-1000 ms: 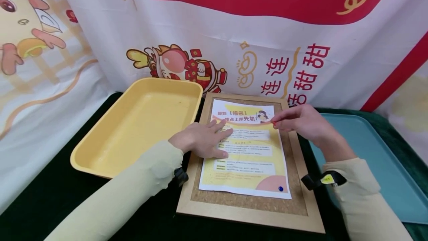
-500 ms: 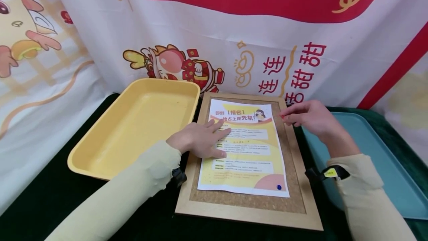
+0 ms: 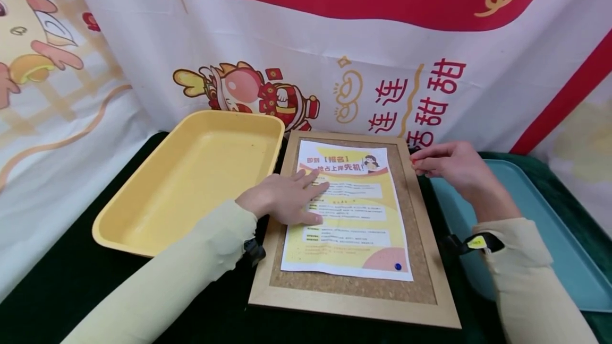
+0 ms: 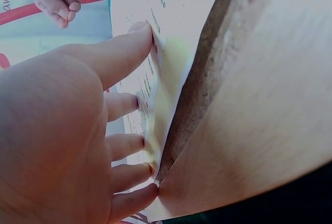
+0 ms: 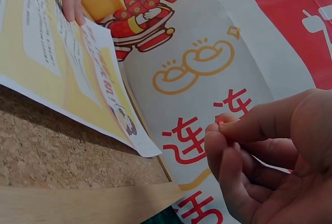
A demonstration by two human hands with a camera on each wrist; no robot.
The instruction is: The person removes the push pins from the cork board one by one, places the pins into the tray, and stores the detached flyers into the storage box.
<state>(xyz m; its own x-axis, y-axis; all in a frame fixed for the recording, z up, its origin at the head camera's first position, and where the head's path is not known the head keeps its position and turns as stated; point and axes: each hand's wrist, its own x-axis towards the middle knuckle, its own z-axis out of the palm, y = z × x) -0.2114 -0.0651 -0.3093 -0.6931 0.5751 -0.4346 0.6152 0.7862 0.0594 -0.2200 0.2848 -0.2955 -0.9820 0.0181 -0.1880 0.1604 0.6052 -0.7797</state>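
A yellow and white printed sheet (image 3: 346, 252) lies on a wood-framed cork board (image 3: 354, 308). My left hand (image 3: 292, 198) rests on the sheet's left side with its fingers spread; in the left wrist view the fingertips touch the paper near its edge. A blue push pin (image 3: 398, 266) is in the sheet's lower right corner. My right hand (image 3: 454, 168) is raised near the board's upper right edge, apart from the sheet. Between its thumb and forefinger it pinches a small red push pin (image 5: 221, 123), mostly covered by the fingertips.
To the left of the board stands a deep yellow tray (image 3: 129, 235). A flat blue-green tray (image 3: 540, 216) lies on the right, partly behind my right arm. Dark green cloth (image 3: 205, 307) covers the table, and a printed white and red curtain (image 3: 296, 25) hangs behind.
My right hand has moved right with the red push pin, from the sheet's upper right edge to beyond the board's frame. My left hand stays on the sheet.
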